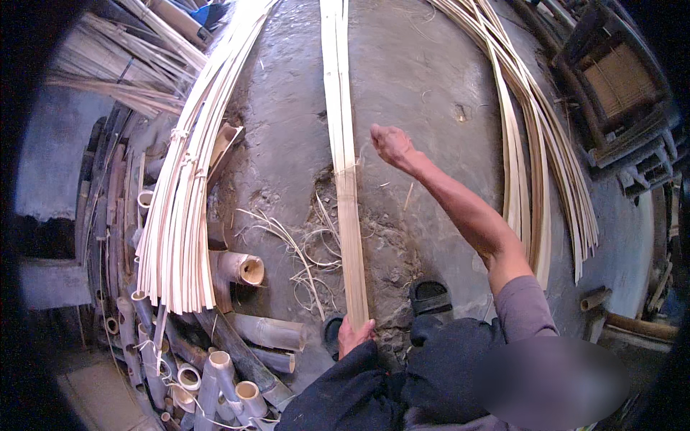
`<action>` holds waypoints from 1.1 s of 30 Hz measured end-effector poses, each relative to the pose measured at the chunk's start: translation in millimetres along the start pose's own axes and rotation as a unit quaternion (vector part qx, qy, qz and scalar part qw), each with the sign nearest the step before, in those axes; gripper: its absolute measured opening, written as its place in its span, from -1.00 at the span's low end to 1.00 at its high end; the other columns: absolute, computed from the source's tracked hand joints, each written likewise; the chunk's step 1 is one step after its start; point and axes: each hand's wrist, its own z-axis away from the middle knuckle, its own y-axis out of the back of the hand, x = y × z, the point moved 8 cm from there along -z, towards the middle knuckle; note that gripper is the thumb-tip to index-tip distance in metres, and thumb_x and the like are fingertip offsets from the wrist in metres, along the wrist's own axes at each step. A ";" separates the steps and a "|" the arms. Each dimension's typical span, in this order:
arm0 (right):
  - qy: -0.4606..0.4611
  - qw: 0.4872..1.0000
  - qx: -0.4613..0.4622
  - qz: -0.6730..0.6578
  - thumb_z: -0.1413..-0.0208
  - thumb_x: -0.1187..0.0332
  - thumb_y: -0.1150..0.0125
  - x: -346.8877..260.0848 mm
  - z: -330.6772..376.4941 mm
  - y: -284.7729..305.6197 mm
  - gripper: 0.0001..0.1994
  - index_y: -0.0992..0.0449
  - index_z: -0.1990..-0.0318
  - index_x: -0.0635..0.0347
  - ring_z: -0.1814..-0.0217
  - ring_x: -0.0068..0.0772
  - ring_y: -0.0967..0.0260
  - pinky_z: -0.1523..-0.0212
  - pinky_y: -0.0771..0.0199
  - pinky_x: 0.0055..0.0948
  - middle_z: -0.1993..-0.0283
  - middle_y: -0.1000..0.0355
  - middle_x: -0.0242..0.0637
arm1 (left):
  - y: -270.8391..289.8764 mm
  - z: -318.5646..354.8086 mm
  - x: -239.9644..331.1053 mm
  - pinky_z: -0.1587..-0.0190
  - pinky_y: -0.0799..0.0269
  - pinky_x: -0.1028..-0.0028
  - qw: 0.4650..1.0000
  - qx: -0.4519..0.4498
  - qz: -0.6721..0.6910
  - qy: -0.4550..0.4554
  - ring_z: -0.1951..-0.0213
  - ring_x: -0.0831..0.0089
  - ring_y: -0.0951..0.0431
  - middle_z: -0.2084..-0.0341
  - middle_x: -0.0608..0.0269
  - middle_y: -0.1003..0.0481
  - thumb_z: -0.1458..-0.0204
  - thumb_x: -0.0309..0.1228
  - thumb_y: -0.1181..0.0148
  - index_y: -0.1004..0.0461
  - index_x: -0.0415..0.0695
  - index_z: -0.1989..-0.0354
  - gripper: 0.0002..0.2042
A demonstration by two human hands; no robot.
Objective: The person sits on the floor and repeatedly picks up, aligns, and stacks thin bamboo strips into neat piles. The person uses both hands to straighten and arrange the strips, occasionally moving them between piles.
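A long pale bamboo strip bundle point(343, 144) runs from my lap straight away across the grey earthen floor. My left hand point(353, 335) grips its near end just above my knees. My right hand point(392, 146) is stretched out forward, fingers closed, right beside the strips about halfway along; I cannot tell whether it pinches a thin sliver. Both my feet in dark sandals point(430, 295) rest on the floor either side of the strips.
A thick sheaf of split bamboo strips point(188, 179) lies to the left, another curved sheaf point(532, 144) to the right. Cut bamboo tubes point(241, 269) pile up at lower left. Loose shavings point(302, 244) litter the floor. Stacked woven frames point(618, 86) stand at upper right.
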 end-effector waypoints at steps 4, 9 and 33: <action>0.182 0.969 0.156 -0.053 -0.12 0.21 -0.16 -71.8 11.7 17.3 -0.74 -0.50 0.09 0.10 0.01 0.02 -0.43 -0.01 -0.42 -0.05 0.05 -0.46 -0.04 | -1.6 -1.6 6.2 0.53 -0.40 0.45 1.000 -0.009 0.011 0.002 0.59 0.47 -0.49 0.59 0.21 -0.48 0.02 -0.40 -0.30 -0.40 -0.25 0.17 -0.71; 0.205 0.954 0.075 0.204 -0.07 0.23 -0.19 -58.7 26.9 -43.5 -0.72 -0.51 0.09 0.10 -0.09 -0.14 -0.27 -0.08 -0.32 -0.15 0.10 -0.35 -0.09 | -4.2 -12.4 -16.4 0.47 -0.40 0.40 0.999 -0.018 -0.030 -0.026 0.53 0.44 -0.51 0.59 0.20 -0.48 0.02 -0.33 -0.30 -0.40 -0.25 0.18 -0.68; -0.224 0.723 -0.077 -0.649 -0.19 0.01 -0.15 -64.9 58.1 -155.3 -0.54 -0.35 0.10 0.30 0.28 -0.34 -0.48 0.36 -0.55 -0.15 0.24 -0.47 -0.19 | 58.6 13.7 22.5 0.36 -0.47 0.39 0.966 -0.232 0.098 0.052 0.46 0.44 -0.47 0.46 0.20 -0.45 -0.07 -0.23 -0.25 -0.25 -0.17 0.06 -0.60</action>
